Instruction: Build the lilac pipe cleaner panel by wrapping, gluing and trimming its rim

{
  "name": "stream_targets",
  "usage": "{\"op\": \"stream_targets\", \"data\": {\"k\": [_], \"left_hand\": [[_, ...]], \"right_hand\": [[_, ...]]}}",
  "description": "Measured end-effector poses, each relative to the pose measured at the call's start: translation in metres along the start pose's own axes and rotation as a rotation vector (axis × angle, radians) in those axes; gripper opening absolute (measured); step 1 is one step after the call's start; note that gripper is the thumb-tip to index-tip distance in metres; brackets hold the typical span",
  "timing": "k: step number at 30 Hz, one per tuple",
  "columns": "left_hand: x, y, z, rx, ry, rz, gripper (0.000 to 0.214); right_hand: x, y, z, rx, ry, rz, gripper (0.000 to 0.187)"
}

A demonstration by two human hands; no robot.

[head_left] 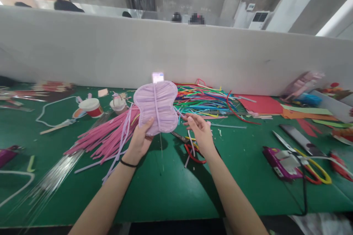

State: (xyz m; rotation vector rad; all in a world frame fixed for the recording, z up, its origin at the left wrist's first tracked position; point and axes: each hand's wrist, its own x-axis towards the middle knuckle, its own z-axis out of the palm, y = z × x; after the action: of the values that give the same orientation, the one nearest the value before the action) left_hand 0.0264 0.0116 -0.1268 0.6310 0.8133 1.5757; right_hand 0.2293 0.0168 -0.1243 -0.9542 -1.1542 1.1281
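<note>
At the frame's centre, the left hand (141, 141) grips a lilac, four-lobed fuzzy panel (167, 108); the right fingers (191, 116) seem to pinch a slender lilac strip (179, 113) beside it. Probably wrapping; the next move calls for steady tension.

- lilac pad (165, 108): cloth-like, ridged, matt;
- desk (242, 191): smooth, with a soft gloss;
- pink stems (110, 130) fanned toward the desk's left edge: soft-looking, matt;
- wires (59, 172) by its near left corner: shiny, metal-looking;
- scissors (283, 141) toward its right edge: metal blades, smooth plastic handles;
- red sheets (261, 104) along its far edge: matt paper
</note>
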Motion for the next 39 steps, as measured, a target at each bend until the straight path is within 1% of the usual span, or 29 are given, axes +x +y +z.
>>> {"op": "stream_targets", "data": {"k": [2,5,8,10,14,18,27,31,35,39], "left_hand": [[0.005,0.002,-0.005,-0.049,0.026,0.008,0.041],[0.011,0.002,-0.01,-0.07,0.017,0.015,0.038],[0.013,0.001,-0.013,-0.058,0.011,0.028,0.039],[0.013,0.0,-0.013,-0.052,0.016,0.022,0.041],[0.013,-0.001,-0.013,-0.048,0.034,0.004,0.043],[0.013,-0.002,-0.012,-0.037,0.049,-0.002,0.042],[0.011,0.0,-0.01,-0.025,0.056,-0.008,0.042],[0.01,-0.001,-0.01,-0.017,0.06,0.001,0.042],[0.009,-0.003,-0.009,0.004,0.056,-0.003,0.044],[0.007,-0.004,-0.01,0.048,0.022,-0.015,0.046]], "right_hand": [[0.002,-0.003,-0.006,0.123,-0.008,0.053,0.037],[0.002,-0.006,-0.013,0.221,-0.083,0.072,0.047],[0.001,-0.007,-0.013,0.192,-0.135,0.016,0.051],[-0.001,-0.006,-0.012,0.166,-0.144,-0.007,0.048],[-0.003,-0.005,-0.009,0.137,-0.124,0.007,0.04],[-0.004,-0.006,-0.009,0.063,-0.104,0.008,0.033],[-0.003,-0.005,-0.012,-0.014,-0.156,-0.071,0.027],[-0.002,-0.006,-0.011,0.009,-0.136,-0.05,0.027],[-0.001,-0.005,-0.009,0.013,-0.084,-0.004,0.026],[0.002,-0.001,-0.01,-0.057,-0.026,-0.045,0.024]]}}
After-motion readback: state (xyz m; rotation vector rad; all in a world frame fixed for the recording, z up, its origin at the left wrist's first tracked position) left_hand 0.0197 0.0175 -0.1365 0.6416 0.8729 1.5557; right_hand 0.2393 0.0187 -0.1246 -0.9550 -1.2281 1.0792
